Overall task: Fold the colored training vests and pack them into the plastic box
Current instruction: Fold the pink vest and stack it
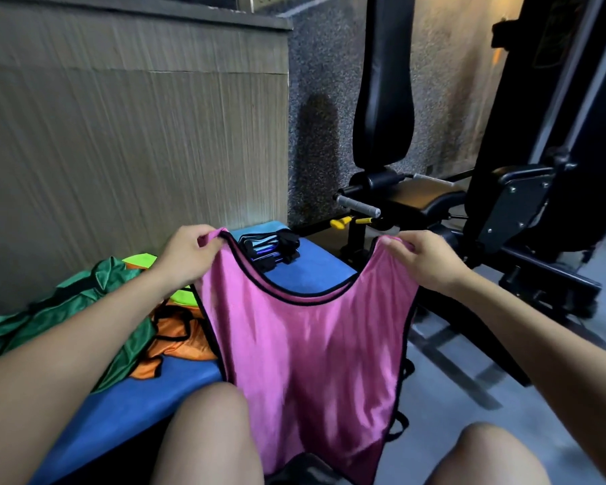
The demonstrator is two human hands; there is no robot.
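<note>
A pink vest [308, 348] with black trim hangs spread out in front of me, its lower part draped between my knees. My left hand [186, 255] pinches its left shoulder strap and my right hand [424, 257] pinches the right one. On the blue mat [119, 407] to my left lie a green vest [67, 313], an orange vest [179, 330] and a neon yellow vest [184, 295] in a loose heap. No plastic box is in view.
A small stack of dark folded items [270, 248] sits on the far end of the mat. A wood-grain wall [119, 134] rises behind it. Black gym equipment [504, 190] with a padded seat stands on the grey floor to the right.
</note>
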